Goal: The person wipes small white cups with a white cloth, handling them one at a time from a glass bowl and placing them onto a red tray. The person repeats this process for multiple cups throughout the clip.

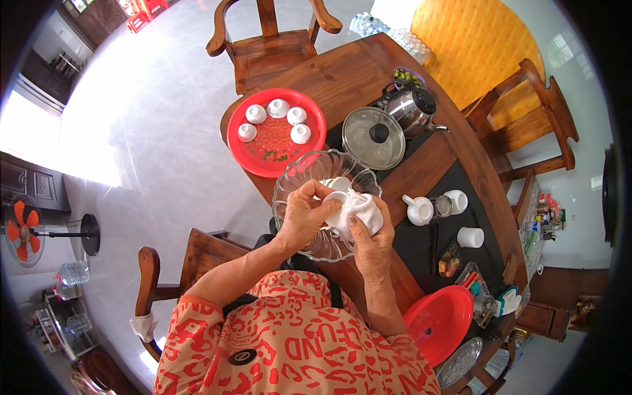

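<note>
Over the clear scalloped glass bowl (289, 172) I hold a small white cup (335, 197) in my left hand (301, 216), the thumb and fingers pinching its rim. My right hand (372, 243) is closed around a bunched white cloth (366, 216), which presses against the cup. Another white piece (340, 183), probably a cup, shows behind my left fingers within the bowl. Just beyond the bowl, to the left, a round red tray (238, 146) bears several small white cups (278, 108), which look upside down.
Right of the bowl lie a glass lid (359, 141) and a steel kettle (405, 108). On a dark mat stand a white pitcher (419, 210), a glass strainer (443, 207) and a white cup (470, 237). A red basin (442, 322) sits near my right elbow. Wooden chairs (268, 56) surround the table.
</note>
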